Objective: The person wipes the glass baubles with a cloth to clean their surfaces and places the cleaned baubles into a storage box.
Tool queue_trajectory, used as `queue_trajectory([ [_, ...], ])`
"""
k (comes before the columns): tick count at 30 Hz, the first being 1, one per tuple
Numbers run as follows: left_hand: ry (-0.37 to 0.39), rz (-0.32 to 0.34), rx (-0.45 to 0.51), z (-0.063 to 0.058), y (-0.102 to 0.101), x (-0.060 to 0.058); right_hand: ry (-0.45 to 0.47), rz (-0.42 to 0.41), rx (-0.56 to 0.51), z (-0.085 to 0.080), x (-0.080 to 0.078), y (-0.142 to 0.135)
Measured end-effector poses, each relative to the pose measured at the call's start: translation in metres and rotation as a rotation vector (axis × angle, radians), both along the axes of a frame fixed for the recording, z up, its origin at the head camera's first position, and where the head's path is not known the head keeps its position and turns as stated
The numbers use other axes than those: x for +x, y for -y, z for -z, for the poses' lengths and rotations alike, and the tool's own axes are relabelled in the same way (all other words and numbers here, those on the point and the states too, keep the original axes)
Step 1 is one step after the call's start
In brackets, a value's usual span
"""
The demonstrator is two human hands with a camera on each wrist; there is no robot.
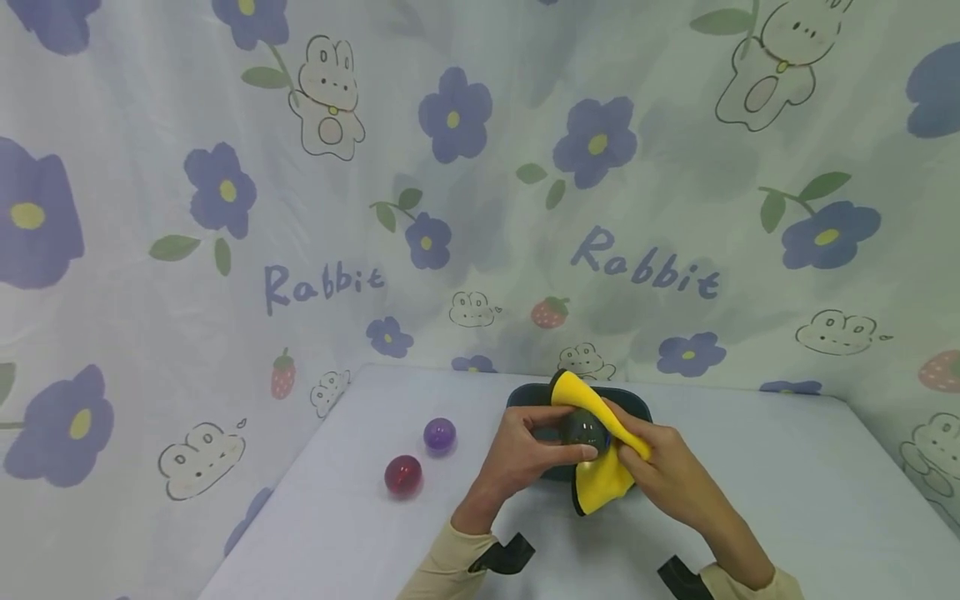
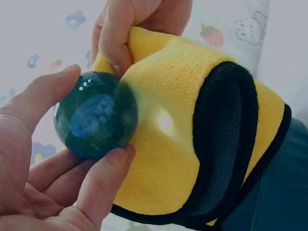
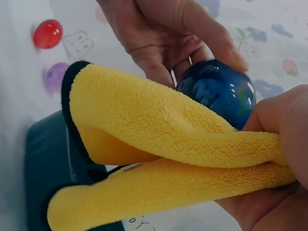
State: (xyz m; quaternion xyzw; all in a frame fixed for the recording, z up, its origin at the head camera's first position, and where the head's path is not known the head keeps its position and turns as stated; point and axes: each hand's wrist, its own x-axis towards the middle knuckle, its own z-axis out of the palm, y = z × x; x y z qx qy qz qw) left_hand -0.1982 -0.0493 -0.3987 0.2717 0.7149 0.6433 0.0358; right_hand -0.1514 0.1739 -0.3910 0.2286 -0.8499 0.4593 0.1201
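My left hand holds a dark green-blue glassy ball between thumb and fingertips. My right hand grips a folded yellow cloth with black edging and a dark underside. In the left wrist view the cloth lies against the ball's far side. The right wrist view shows the cloth bunched in the right hand, its folds hanging toward a dark teal tray. Both hands are above the table, in front of that tray, and partly hide it in the head view.
Left of the hands, a red ball and a smaller purple ball rest on the white tabletop. A printed curtain with flowers and rabbits stands behind the table and along its sides.
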Motion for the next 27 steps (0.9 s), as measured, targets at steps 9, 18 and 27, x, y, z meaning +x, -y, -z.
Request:
queue_trajectory([
  [9,0.003,-0.083,0.063,0.0,-0.0011,0.0012,0.031,0.015,-0.019,0.0005,0.0031,0.0026],
  [18,0.005,-0.201,0.075,0.0006,-0.0016,0.0023,0.021,0.038,-0.023,0.0016,0.0043,0.008],
  [27,-0.016,-0.196,0.033,0.0034,0.0002,0.0012,0.023,0.074,0.006,-0.0047,0.0099,0.0083],
])
